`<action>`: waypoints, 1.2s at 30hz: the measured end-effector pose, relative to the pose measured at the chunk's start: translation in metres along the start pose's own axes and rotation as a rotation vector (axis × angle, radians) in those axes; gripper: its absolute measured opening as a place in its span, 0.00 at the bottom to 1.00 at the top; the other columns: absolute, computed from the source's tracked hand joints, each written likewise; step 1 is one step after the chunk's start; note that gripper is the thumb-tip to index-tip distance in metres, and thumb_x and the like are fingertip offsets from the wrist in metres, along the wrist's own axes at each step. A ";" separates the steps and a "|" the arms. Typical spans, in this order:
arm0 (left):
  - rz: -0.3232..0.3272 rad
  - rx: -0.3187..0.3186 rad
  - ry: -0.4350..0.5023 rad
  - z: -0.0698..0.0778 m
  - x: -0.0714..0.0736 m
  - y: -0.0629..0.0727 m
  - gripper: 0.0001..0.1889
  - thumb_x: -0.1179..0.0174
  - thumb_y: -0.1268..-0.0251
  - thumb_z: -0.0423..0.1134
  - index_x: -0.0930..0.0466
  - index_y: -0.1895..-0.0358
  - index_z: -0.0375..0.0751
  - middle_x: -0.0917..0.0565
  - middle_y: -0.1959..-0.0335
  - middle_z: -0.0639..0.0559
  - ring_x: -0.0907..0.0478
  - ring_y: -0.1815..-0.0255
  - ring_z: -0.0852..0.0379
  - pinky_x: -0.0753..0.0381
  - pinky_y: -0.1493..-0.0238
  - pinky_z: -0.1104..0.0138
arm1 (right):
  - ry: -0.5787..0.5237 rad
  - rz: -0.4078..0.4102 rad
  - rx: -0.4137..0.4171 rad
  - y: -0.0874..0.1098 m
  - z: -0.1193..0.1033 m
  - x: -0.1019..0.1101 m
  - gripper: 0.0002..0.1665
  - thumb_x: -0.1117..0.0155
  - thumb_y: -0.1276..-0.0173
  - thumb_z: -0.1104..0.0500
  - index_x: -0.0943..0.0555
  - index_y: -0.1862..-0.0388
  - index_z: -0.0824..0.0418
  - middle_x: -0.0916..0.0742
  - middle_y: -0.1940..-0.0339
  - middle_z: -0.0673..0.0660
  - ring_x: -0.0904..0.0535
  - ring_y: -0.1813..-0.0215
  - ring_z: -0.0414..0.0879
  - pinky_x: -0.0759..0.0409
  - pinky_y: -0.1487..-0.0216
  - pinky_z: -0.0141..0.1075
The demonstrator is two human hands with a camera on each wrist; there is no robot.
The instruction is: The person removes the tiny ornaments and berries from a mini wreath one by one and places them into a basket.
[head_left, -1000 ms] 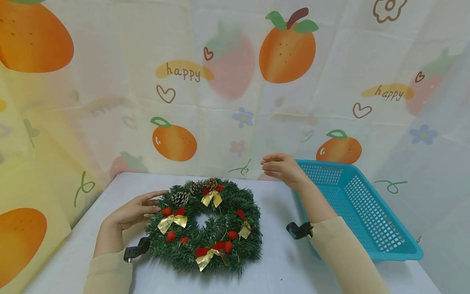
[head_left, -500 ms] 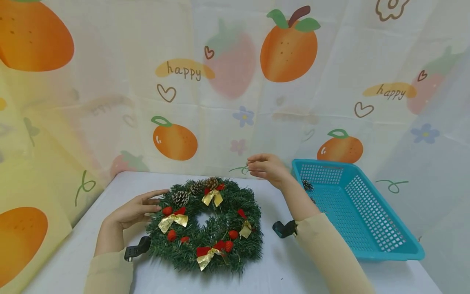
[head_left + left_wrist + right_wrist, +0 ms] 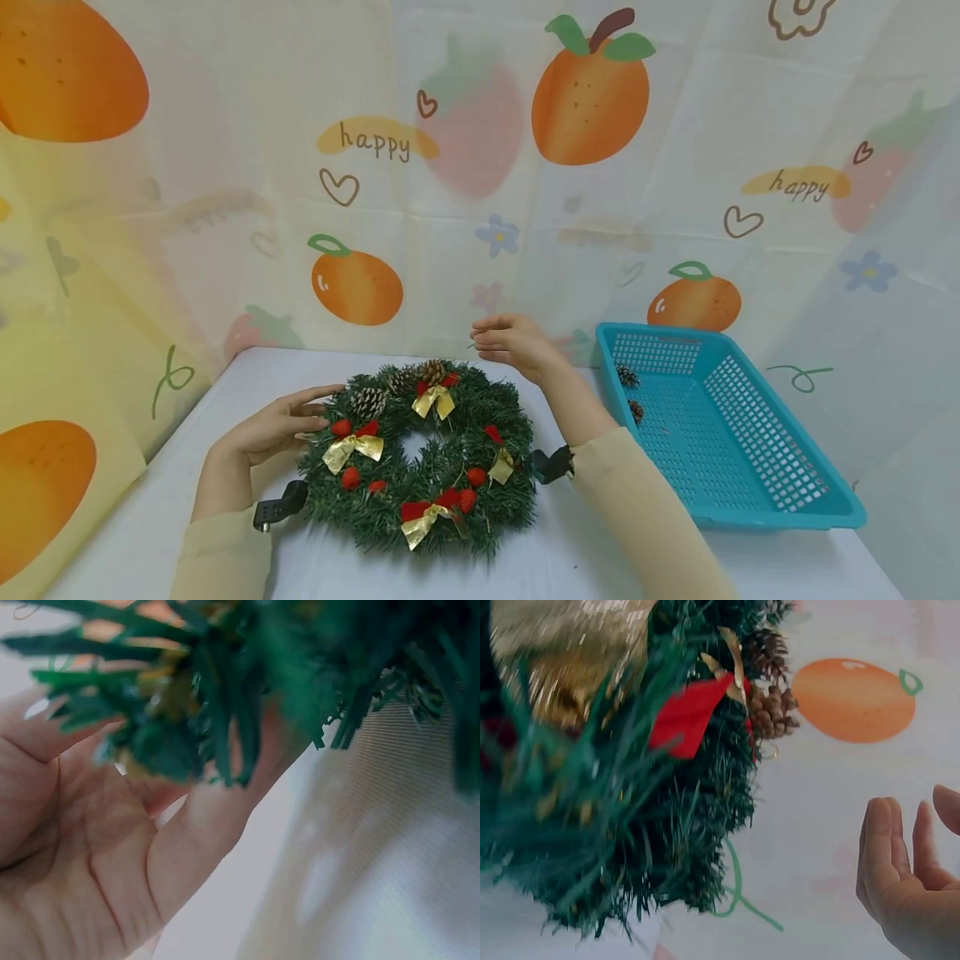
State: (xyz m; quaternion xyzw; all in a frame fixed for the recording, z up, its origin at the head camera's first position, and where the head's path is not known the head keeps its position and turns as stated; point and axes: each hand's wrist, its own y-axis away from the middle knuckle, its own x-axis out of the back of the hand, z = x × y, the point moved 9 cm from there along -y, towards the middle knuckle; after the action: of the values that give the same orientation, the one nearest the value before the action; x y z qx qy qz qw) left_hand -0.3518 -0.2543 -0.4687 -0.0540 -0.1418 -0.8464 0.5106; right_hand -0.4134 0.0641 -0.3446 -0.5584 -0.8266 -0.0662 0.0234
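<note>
A small curtained-off booth; whether in a home or a studio cannot be told. Cloth (image 3: pixel 450 275) printed with oranges (image 3: pixel 590 104), pale strawberries (image 3: pixel 480 125), flowers (image 3: pixel 497 236) and the word "happy" (image 3: pixel 375 142) hangs along the far side and left of a white tabletop (image 3: pixel 555 558).

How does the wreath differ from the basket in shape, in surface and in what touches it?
The wreath is a ring with an open middle; the basket is rectangular with raised walls. The wreath is bushy and green with bows, while the basket is turquoise with many small holes. The left hand touches the wreath's edge; neither hand touches the basket. Both hold pine cones.
</note>
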 end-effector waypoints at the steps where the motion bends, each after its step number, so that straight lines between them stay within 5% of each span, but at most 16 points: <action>1: 0.000 -0.001 0.002 0.000 0.000 0.000 0.37 0.43 0.28 0.40 0.51 0.20 0.47 0.55 0.22 0.25 0.27 0.44 0.63 0.20 0.62 0.63 | -0.006 0.005 -0.009 0.002 -0.003 -0.003 0.24 0.42 0.27 0.66 0.28 0.34 0.71 0.21 0.37 0.67 0.18 0.51 0.44 0.19 0.39 0.41; 8: -0.008 -0.010 0.018 -0.003 0.002 -0.001 0.37 0.45 0.27 0.39 0.51 0.20 0.47 0.55 0.22 0.23 0.22 0.53 0.60 0.20 0.63 0.65 | -0.029 0.007 -0.024 -0.003 -0.001 -0.019 0.24 0.43 0.27 0.66 0.27 0.34 0.70 0.22 0.36 0.67 0.19 0.51 0.43 0.20 0.38 0.42; 18: -0.003 -0.018 0.004 -0.003 0.003 0.000 0.36 0.44 0.27 0.39 0.50 0.20 0.48 0.55 0.21 0.26 0.27 0.44 0.66 0.20 0.63 0.64 | -0.027 0.021 -0.059 -0.013 0.007 -0.035 0.24 0.41 0.28 0.66 0.27 0.34 0.70 0.22 0.35 0.66 0.19 0.47 0.49 0.24 0.33 0.48; 23: 0.000 -0.012 0.006 -0.004 0.002 0.000 0.36 0.44 0.27 0.39 0.50 0.20 0.48 0.55 0.22 0.25 0.24 0.47 0.64 0.20 0.64 0.65 | -0.019 0.026 -0.075 -0.018 0.012 -0.038 0.24 0.41 0.29 0.66 0.26 0.35 0.71 0.23 0.34 0.67 0.20 0.45 0.52 0.25 0.31 0.49; 29: 0.008 -0.007 0.006 -0.004 0.002 0.000 0.37 0.43 0.28 0.40 0.50 0.20 0.49 0.55 0.22 0.24 0.32 0.37 0.60 0.19 0.63 0.64 | -0.021 0.032 -0.106 -0.022 0.020 -0.044 0.23 0.41 0.29 0.66 0.26 0.35 0.71 0.23 0.33 0.68 0.23 0.36 0.60 0.27 0.29 0.49; 36: 0.009 -0.004 0.013 -0.004 0.002 0.000 0.37 0.43 0.28 0.40 0.49 0.20 0.49 0.54 0.22 0.24 0.25 0.45 0.60 0.19 0.64 0.64 | 0.006 0.063 -0.124 -0.025 0.027 -0.050 0.25 0.40 0.30 0.65 0.26 0.35 0.70 0.23 0.32 0.67 0.26 0.31 0.61 0.29 0.28 0.48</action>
State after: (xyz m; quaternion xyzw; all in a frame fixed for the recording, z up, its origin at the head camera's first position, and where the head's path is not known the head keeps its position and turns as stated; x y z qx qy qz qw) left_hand -0.3531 -0.2574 -0.4721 -0.0500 -0.1366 -0.8447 0.5151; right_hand -0.4170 0.0130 -0.3787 -0.5841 -0.8030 -0.1181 -0.0069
